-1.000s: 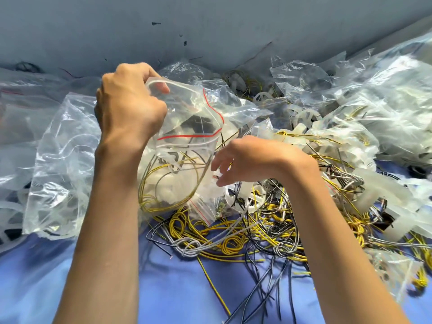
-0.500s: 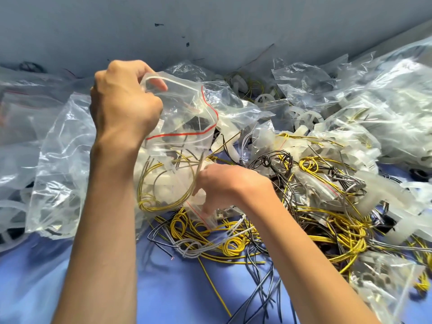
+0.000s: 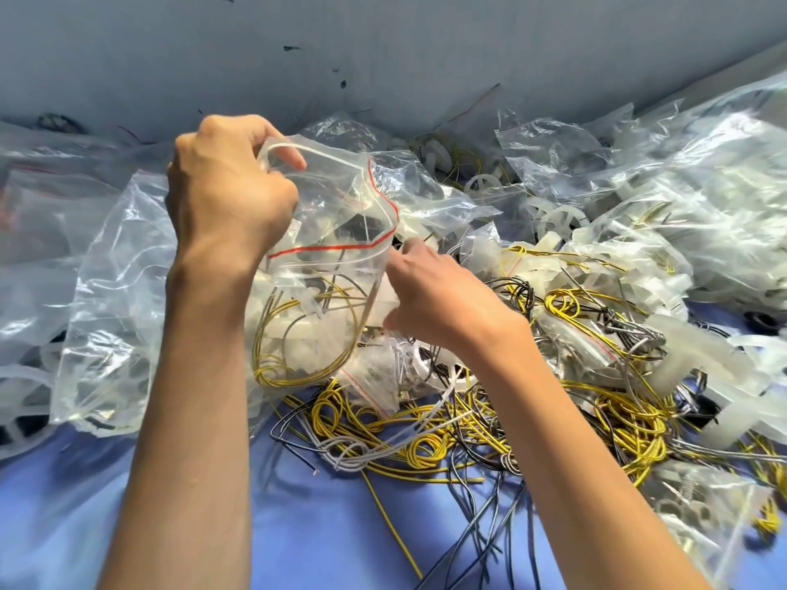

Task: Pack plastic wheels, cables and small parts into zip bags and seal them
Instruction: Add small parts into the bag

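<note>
My left hand [image 3: 225, 193] grips the top rim of a clear zip bag [image 3: 336, 232] with a red seal line and holds its mouth open above the table. Inside lie yellow cable loops [image 3: 272, 368] and white plastic parts. My right hand [image 3: 438, 300] is at the bag's right side just below the mouth. Its thumb and fingers pinch a pale plastic piece [image 3: 382, 296] against the bag wall. What exactly the piece is cannot be made out. A tangle of yellow, grey and white cables [image 3: 426, 445] lies under both hands.
White plastic wheels [image 3: 558, 219] and many crumpled clear bags [image 3: 639, 172] pile up at the back and right. A large clear bag [image 3: 106, 334] lies at the left. A small packet [image 3: 370, 376] sits below the held bag. Blue table surface [image 3: 319, 525] shows in front.
My right hand dipped into the cable pile, then rose to the right side of the bag's mouth with a pale piece. My left hand has kept holding the bag open.
</note>
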